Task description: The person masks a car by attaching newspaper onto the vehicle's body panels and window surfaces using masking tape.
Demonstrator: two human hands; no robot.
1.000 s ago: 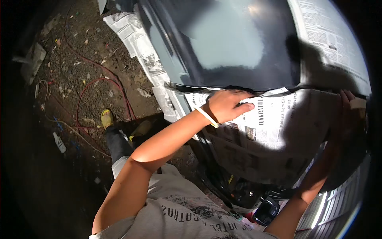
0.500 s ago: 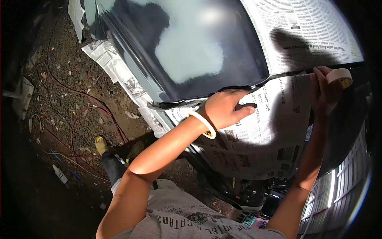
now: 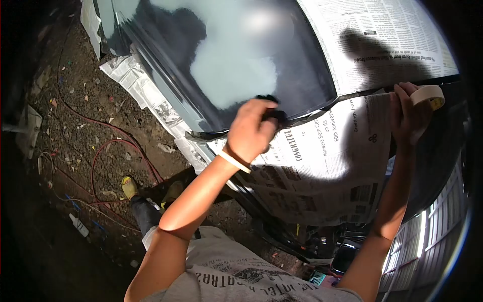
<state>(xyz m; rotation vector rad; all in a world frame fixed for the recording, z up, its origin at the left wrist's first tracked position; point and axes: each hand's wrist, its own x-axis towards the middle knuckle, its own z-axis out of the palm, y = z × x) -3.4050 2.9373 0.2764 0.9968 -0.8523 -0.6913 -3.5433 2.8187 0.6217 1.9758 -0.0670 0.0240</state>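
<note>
My left hand (image 3: 250,130) hovers by the lower edge of the car panel (image 3: 234,75), which is patched pale green and dark grey. Its thumb and forefinger are apart, with nothing visible between them. A cream tape ring (image 3: 234,162) circles that wrist. My right hand (image 3: 411,115) is closed at the right edge of a newspaper sheet (image 3: 347,151), with a roll of masking tape (image 3: 427,98) at its fingers. The sheet hangs below the panel's edge, its upper part sunlit and its lower part in shade. The right fingertips are partly hidden.
More newspaper (image 3: 387,30) covers the surface at upper right, and strips (image 3: 146,95) line the panel's left side. A red hose (image 3: 113,141) coils on gravelly ground. A white bottle (image 3: 79,225) lies at lower left. My yellow shoe (image 3: 129,187) stands beside the car.
My left hand has moved left and slightly up from the middle of the newspaper, uncovering its printed heading. My right hand stays at the sheet's right edge with the tape.
</note>
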